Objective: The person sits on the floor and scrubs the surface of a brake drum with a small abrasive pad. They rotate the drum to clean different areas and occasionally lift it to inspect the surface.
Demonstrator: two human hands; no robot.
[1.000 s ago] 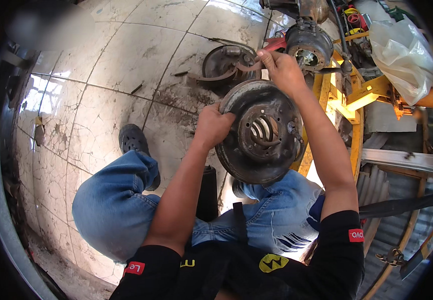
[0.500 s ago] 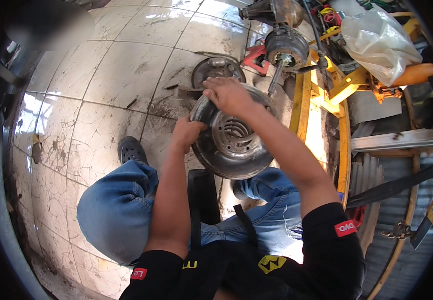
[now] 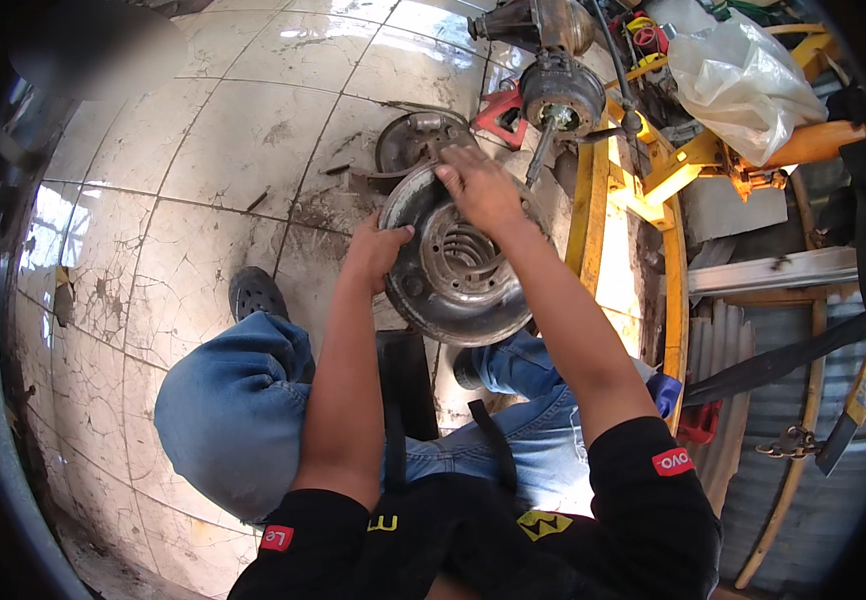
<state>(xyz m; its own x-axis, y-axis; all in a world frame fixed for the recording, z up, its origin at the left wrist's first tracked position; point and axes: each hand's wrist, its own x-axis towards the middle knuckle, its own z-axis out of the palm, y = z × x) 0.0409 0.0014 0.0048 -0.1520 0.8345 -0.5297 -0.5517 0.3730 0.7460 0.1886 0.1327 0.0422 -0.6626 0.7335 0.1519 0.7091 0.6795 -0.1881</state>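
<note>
The left hand [image 3: 375, 252] grasps the left rim of a round metal drum [image 3: 425, 288], thumb over its near face. The right hand [image 3: 483, 192] lies across the upper rim; whether it grips there cannot be told. A second ago this hand was beyond the rim, pinching a curved strip; now it is on the drum itself, which sits lower and further left in the view. The drum is held up before the person, near the right shin. It is dark and worn, with a paler, scuffed edge, a raised hub pierced by small holes, and coil-like rings [image 3: 468, 245] showing through the central opening.

Just beyond, a second round part [image 3: 398, 150] lies on the tiled floor [image 3: 203, 150]. To the right stand an axle housing [image 3: 560, 95] and a yellow frame [image 3: 587, 215]. The shaft [image 3: 541, 155], largely covered by the right hand earlier, now shows.
</note>
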